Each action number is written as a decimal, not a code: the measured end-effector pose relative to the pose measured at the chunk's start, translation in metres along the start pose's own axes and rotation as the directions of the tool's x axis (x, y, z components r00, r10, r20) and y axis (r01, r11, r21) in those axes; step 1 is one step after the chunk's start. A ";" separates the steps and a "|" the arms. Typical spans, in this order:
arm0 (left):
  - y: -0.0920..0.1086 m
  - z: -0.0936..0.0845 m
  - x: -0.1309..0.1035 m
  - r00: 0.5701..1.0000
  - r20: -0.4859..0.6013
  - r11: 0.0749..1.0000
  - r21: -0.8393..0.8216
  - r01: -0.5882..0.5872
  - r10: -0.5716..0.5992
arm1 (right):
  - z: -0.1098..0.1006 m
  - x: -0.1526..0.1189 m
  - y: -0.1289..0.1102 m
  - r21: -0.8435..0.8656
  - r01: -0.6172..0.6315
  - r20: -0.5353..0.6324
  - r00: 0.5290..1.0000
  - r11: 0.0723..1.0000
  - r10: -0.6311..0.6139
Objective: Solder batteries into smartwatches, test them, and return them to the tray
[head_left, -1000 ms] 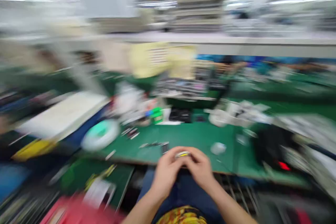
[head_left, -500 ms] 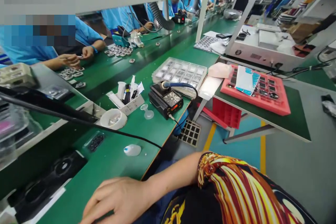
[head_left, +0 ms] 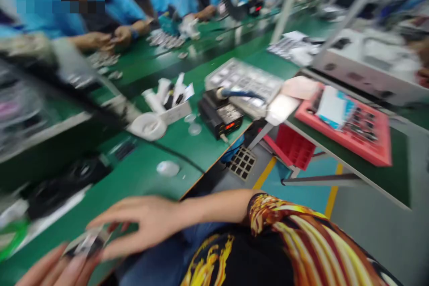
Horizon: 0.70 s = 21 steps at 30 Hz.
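Observation:
At the lower left, a small round part [head_left: 87, 242], silvery and dark, sits between my two hands; blur hides its exact kind. My left hand [head_left: 62, 268] shows only its fingers at the bottom edge, and they press on the part's near side. From the right, my right hand [head_left: 142, 223] reaches in with thumb and fingers curved around the part's far and right edges. A white bottle [head_left: 168, 168] lies on the green table [head_left: 134, 183] beyond my right hand.
A black soldering station [head_left: 221, 116], a white box of syringes [head_left: 177, 111] and a tape roll [head_left: 147, 126] stand farther back. A red foam tray [head_left: 355, 129] rests on the right-hand table. Co-workers in blue [head_left: 124, 0] work across the bench. A black cable [head_left: 177, 154] crosses the tabletop.
My left hand and the round part have come into view at the lower left. My right hand now grips the part. The camera view has shifted, and the picture is more blurred.

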<state>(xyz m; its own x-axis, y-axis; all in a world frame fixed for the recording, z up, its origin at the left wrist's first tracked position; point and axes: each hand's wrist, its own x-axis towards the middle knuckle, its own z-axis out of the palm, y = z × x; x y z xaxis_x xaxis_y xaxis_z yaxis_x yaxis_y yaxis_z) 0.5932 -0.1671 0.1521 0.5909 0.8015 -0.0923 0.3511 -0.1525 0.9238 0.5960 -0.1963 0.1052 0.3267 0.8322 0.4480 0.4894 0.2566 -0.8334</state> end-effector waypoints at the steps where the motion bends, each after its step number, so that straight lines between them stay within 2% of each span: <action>1: -0.008 -0.021 -0.001 0.998 -0.053 1.000 -0.020 0.022 -0.023 | -0.001 -0.005 -0.007 0.084 -0.070 -0.003 0.997 0.994 0.071; 3: -0.023 -0.071 -0.007 0.991 -0.123 0.995 -0.087 0.047 -0.058 | -0.004 -0.008 -0.011 0.240 -0.173 0.005 0.984 0.955 0.177; 4: -0.028 -0.095 -0.011 0.993 -0.112 0.991 -0.129 0.033 -0.048 | -0.005 -0.006 -0.006 0.326 -0.199 -0.006 0.977 0.924 0.212; 5: -0.032 -0.114 -0.013 0.997 -0.075 0.978 -0.205 -0.027 0.012 | -0.004 -0.003 0.001 0.396 -0.213 0.018 0.974 0.893 0.225; 7: -0.036 -0.138 -0.014 0.997 -0.001 0.954 -0.292 -0.074 0.077 | 0.001 0.002 0.014 0.438 -0.221 -0.010 0.968 0.871 0.251; 9: -0.037 -0.144 -0.012 0.996 0.025 0.945 -0.319 -0.069 0.082 | 0.004 0.002 0.018 0.421 -0.224 -0.046 0.963 0.879 0.267; 15: -0.036 -0.139 -0.013 0.992 0.081 0.948 -0.311 -0.070 0.100 | 0.002 -0.002 0.005 0.369 -0.200 -0.148 0.952 0.908 0.270; 21: -0.044 -0.152 -0.011 0.981 0.143 0.948 -0.307 -0.084 0.133 | 0.006 -0.002 0.013 0.441 -0.195 -0.135 0.951 0.876 0.279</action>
<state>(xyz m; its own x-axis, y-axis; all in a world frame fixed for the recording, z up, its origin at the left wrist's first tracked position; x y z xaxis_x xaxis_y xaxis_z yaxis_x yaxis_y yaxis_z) 0.4608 -0.0814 0.1690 0.7301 0.6830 -0.0204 0.0602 -0.0346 0.9976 0.5966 -0.1913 0.0919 0.5562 0.7966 0.2368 0.0089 0.2793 -0.9602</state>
